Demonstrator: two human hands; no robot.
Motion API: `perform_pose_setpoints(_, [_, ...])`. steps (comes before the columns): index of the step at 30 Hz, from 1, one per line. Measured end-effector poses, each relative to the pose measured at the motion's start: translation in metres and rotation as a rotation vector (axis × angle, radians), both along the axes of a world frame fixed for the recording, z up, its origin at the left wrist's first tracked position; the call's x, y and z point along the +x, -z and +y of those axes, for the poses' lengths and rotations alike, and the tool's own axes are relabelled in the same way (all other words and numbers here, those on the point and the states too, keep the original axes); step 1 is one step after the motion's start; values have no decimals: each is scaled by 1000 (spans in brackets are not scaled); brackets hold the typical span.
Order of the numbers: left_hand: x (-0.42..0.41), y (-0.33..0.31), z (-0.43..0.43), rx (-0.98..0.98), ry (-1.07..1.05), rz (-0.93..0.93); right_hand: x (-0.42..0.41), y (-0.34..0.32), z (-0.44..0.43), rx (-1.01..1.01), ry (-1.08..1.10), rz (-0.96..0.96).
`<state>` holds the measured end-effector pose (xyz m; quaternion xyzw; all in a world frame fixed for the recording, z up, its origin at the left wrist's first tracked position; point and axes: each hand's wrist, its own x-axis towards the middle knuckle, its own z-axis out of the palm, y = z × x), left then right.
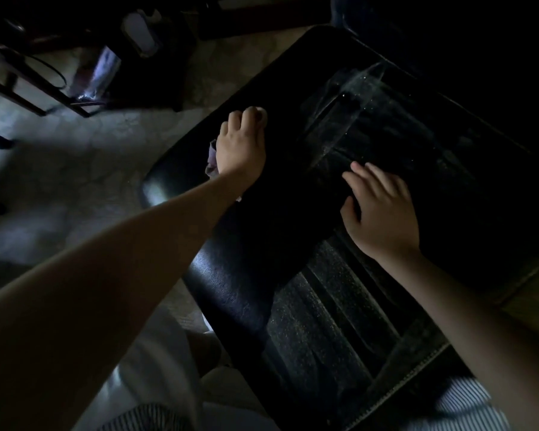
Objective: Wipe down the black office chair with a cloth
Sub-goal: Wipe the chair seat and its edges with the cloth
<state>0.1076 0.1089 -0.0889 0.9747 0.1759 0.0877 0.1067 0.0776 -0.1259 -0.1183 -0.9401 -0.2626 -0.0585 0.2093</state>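
The black office chair (293,213) fills the middle and right of the dim head view, its dusty padded surface streaked with pale marks. My left hand (240,144) grips a pale purple cloth (211,160) against the chair's left edge, fingers curled over it; only a small bunch of cloth shows under the palm. My right hand (381,213) rests flat on the chair's middle with fingers spread and straight, holding nothing.
Pale patterned floor (91,157) lies to the left. A dark metal frame (28,88) with a shiny bag (97,73) stands at the top left. Striped clothing (467,405) shows at the bottom edge. The upper right is too dark to read.
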Motion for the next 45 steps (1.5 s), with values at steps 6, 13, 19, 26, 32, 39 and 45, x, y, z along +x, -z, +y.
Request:
perform_pose_setpoints(6, [-15, 2, -21, -18, 144, -30, 0, -1, 0, 2, 1, -34])
perform_pose_setpoints(13, [-39, 3, -48, -11, 322, -2, 0, -5, 1, -2, 3, -32])
perform_pose_setpoints(19, [-75, 7, -84, -56, 452, -9, 2, -6, -2, 94, -10, 35])
perform_pose_setpoints(26, [-107, -2, -89, -68, 723, 94, 3, -18, -11, 128, -101, 181])
perform_pose_setpoints(32, [-54, -20, -53, -303, 666, -29, 25, -34, -33, -48, -60, 180])
perform_pose_setpoints(39, [26, -3, -12, -195, 59, -72, 38, -16, -54, -190, -13, 195])
perform_pose_setpoints(45, [25, 11, -18, -16, 79, -75, 36, -10, -52, -136, 8, 97])
